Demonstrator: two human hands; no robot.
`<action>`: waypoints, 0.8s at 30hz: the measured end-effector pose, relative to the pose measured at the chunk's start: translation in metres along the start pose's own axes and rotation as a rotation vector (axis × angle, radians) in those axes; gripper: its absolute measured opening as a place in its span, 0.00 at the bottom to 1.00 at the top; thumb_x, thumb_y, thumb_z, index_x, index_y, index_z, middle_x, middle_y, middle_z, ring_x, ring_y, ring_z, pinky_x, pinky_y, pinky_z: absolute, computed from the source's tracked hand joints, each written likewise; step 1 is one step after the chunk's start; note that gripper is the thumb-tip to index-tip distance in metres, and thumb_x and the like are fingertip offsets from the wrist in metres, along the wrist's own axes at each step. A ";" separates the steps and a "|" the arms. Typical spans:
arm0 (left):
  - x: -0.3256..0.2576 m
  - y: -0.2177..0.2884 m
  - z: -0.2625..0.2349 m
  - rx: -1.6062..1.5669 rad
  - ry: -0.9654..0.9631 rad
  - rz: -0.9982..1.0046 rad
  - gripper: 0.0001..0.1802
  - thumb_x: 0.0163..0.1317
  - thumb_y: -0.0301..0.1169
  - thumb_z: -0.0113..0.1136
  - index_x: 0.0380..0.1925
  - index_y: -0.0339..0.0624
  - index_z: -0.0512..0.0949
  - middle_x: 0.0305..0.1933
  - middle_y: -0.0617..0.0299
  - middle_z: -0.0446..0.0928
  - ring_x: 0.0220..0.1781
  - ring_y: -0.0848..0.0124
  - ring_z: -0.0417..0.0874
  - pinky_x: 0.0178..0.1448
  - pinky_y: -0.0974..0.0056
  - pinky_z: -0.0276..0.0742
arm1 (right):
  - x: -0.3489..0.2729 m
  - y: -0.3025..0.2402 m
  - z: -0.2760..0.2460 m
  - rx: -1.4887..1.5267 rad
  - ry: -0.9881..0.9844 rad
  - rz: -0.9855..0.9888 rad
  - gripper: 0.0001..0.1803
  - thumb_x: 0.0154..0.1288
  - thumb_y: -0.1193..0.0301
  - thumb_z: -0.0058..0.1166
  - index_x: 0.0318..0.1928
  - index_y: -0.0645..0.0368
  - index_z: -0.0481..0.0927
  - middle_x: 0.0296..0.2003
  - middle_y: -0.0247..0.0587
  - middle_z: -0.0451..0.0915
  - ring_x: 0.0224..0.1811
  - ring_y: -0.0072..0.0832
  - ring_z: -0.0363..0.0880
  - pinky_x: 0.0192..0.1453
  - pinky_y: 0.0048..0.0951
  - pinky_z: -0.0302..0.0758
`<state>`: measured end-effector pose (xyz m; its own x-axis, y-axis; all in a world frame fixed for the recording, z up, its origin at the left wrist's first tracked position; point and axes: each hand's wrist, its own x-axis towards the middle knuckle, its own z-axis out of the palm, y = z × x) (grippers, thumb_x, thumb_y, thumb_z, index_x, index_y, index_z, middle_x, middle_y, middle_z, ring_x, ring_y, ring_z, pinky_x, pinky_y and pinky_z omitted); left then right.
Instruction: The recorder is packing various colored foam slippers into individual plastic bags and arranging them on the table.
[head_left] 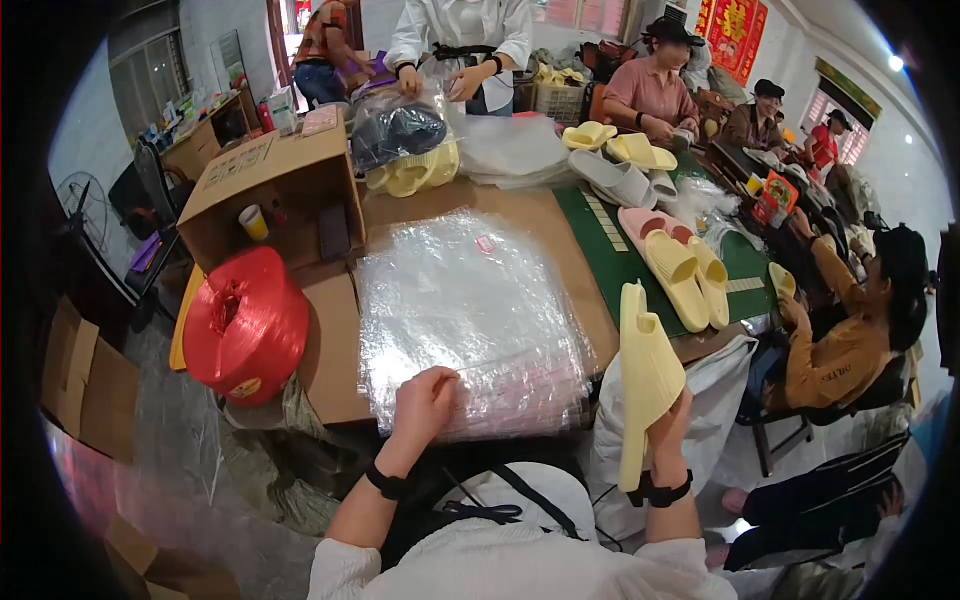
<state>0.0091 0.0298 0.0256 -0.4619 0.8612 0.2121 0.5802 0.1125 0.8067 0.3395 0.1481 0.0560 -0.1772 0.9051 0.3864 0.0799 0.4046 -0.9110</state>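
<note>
My right hand [671,432] is wrapped round a pale yellow slide slipper [652,368], held upright beyond the table's front edge. A second yellow sole [632,430] seems to be pressed alongside it; whether this is a pair I cannot tell for sure. Fingers pinched, my left hand [425,405] grips the near edge of the top clear plastic bag, on a flat stack of such bags [460,300]. Farther right, a pair of yellow slippers [685,275] and a pink pair [655,225] lie on a green mat [600,240].
Left of the bags are a big red roll of plastic twine [247,325] and an open cardboard box [270,180] with a cup inside. Across the table a person [465,50] handles a bagged dark item. Another person [850,310] sits at right. A white sack [715,400] hangs near my right arm.
</note>
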 end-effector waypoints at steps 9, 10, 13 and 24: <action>0.010 -0.018 0.011 -0.119 0.003 -0.093 0.07 0.59 0.28 0.65 0.37 0.39 0.84 0.29 0.55 0.84 0.30 0.67 0.85 0.37 0.64 0.79 | -0.003 -0.011 0.015 0.164 -0.068 0.049 0.16 0.67 0.78 0.57 0.55 0.68 0.76 0.48 0.40 0.83 0.47 0.25 0.82 0.50 0.27 0.79; 0.010 -0.017 0.011 -0.128 -0.002 -0.079 0.08 0.60 0.29 0.65 0.38 0.39 0.84 0.30 0.55 0.84 0.31 0.67 0.85 0.38 0.64 0.79 | -0.003 -0.015 0.016 0.164 -0.070 0.049 0.16 0.67 0.78 0.57 0.55 0.68 0.76 0.48 0.40 0.83 0.47 0.25 0.82 0.50 0.27 0.79; 0.011 -0.011 0.011 -0.186 -0.062 -0.100 0.10 0.63 0.32 0.63 0.42 0.41 0.85 0.33 0.53 0.84 0.35 0.64 0.86 0.42 0.63 0.80 | -0.007 -0.029 0.025 -0.253 -0.320 -0.382 0.22 0.59 0.75 0.65 0.55 0.65 0.78 0.48 0.48 0.83 0.42 0.33 0.86 0.44 0.31 0.80; 0.019 -0.021 0.012 -0.458 -0.366 -0.207 0.20 0.74 0.36 0.48 0.60 0.42 0.77 0.45 0.52 0.84 0.46 0.64 0.85 0.54 0.64 0.78 | -0.039 -0.019 0.063 -0.467 -0.721 -0.363 0.13 0.60 0.68 0.62 0.42 0.61 0.79 0.39 0.45 0.78 0.33 0.46 0.81 0.36 0.41 0.78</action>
<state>-0.0033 0.0496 0.0062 -0.2268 0.9675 -0.1117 0.1186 0.1412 0.9828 0.2837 0.0970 0.0488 -0.8224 0.4768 0.3104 0.2595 0.7999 -0.5412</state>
